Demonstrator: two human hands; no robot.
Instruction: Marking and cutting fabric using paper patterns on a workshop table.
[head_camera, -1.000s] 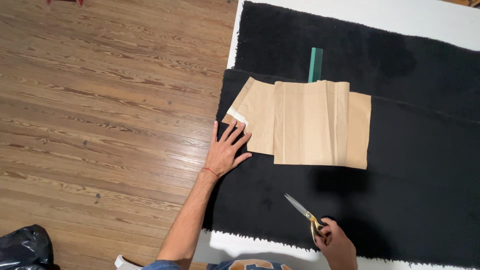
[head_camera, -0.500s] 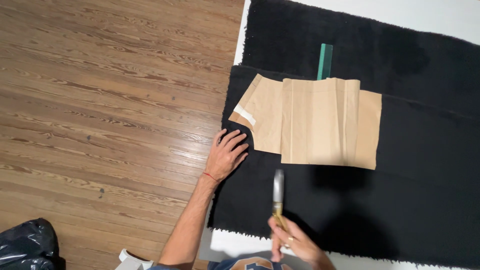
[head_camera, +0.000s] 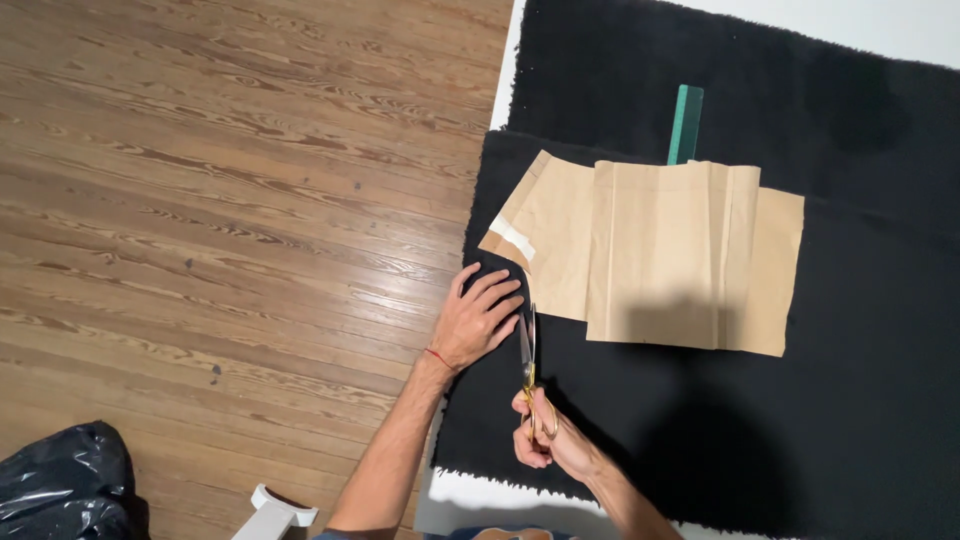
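A brown paper pattern (head_camera: 660, 255) lies flat on black fleecy fabric (head_camera: 760, 420) spread over a white surface. My left hand (head_camera: 478, 318) presses flat on the fabric's left edge, just below the paper's taped corner. My right hand (head_camera: 545, 440) grips gold-handled scissors (head_camera: 528, 375), whose blades point away from me and lie beside my left fingers, near the paper's lower left edge. A green ruler (head_camera: 685, 125) sticks out from under the paper's top edge.
Wooden floor (head_camera: 220, 200) fills the left half. A black plastic bag (head_camera: 60, 490) sits at the bottom left, with a white object (head_camera: 275, 512) beside it. A second layer of black fabric (head_camera: 640, 70) lies further away.
My right hand has brought the scissors up and to the left, from the fabric's near edge to the spot beside my left hand. My left hand has stayed pressed on the fabric.
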